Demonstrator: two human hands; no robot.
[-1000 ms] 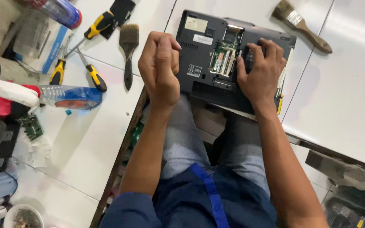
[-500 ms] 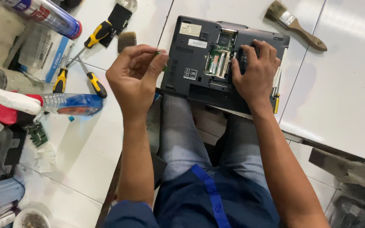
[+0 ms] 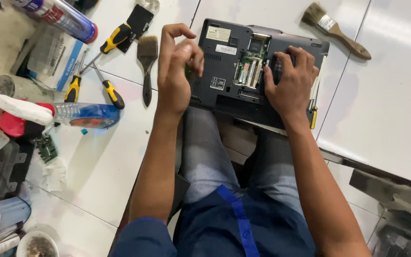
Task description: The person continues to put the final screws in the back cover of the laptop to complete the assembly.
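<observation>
On white floor tiles (image 3: 386, 109) — tools scattered — right hand (image 3: 288, 85) grips laptop (image 3: 224, 71), left hand (image 3: 177, 71) half-curled.

White tiled floor (image 3: 120, 162): screwdrivers (image 3: 108, 90), two brushes (image 3: 147, 62), spray bottle (image 3: 58, 113), aerosol can (image 3: 60, 16), circuit board (image 3: 47, 148).

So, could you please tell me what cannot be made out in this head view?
- Whatever the left hand pinches: hidden by its curled fingers.
- The laptop section under the right hand: covered by the palm.
- The spray can: its top is cut off by the frame's edge.
</observation>
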